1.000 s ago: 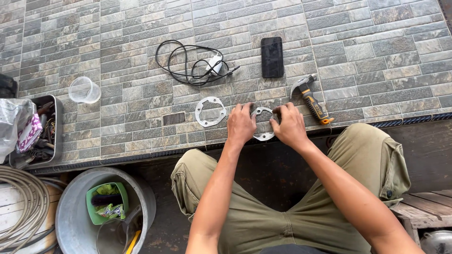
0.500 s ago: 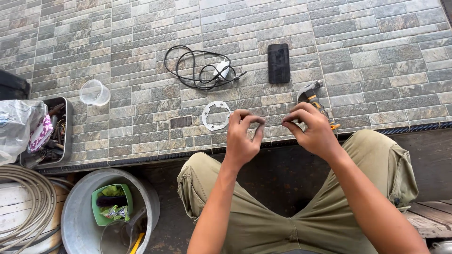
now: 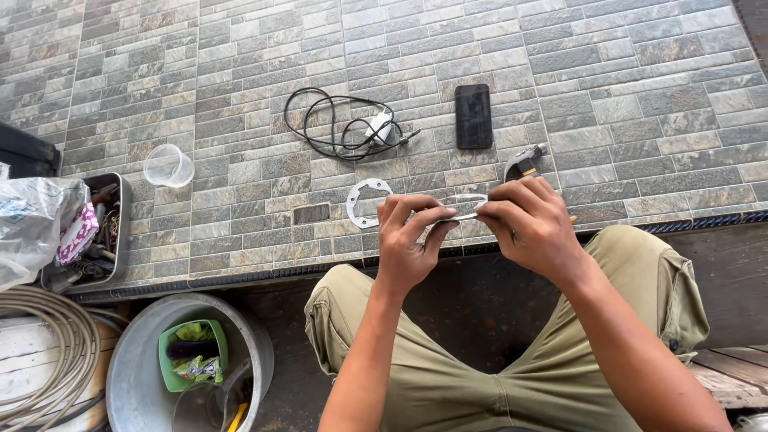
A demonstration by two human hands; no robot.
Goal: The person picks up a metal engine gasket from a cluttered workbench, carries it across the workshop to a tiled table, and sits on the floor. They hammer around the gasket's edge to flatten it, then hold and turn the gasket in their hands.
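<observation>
- Head view: the left hand (image 3: 408, 244) and the right hand (image 3: 532, 228) hold a thin, pale grey, flat gasket-like ring (image 3: 462, 208) between them, edge-on to the camera, raised just above the near edge of the grey stone-patterned tiled floor (image 3: 640, 96).
- The left hand's fingers (image 3: 428, 218) are pinched together on one end of the ring; the right hand's fingertips (image 3: 492, 210) are clamped on the other end.
- A second flat, pale ring with small holes (image 3: 364, 204) lies on the tiles just left of the held ring.
- A hammer with a metal head (image 3: 522, 162) lies just behind the held ring, partly hidden by the right hand.
- A black phone (image 3: 474, 116) lies farther behind the held ring; a tangled black cable with a white plug (image 3: 352, 128) lies behind and left of it.
- A clear plastic cup (image 3: 168, 166) and a tray of tools (image 3: 88, 240) sit well to the left of the held ring.
- Judged by its thinness, the held ring looks light and bendable, likely to crease or tear if pulled hard; gripping it by opposite edges, clear of the holes, seems safest.
</observation>
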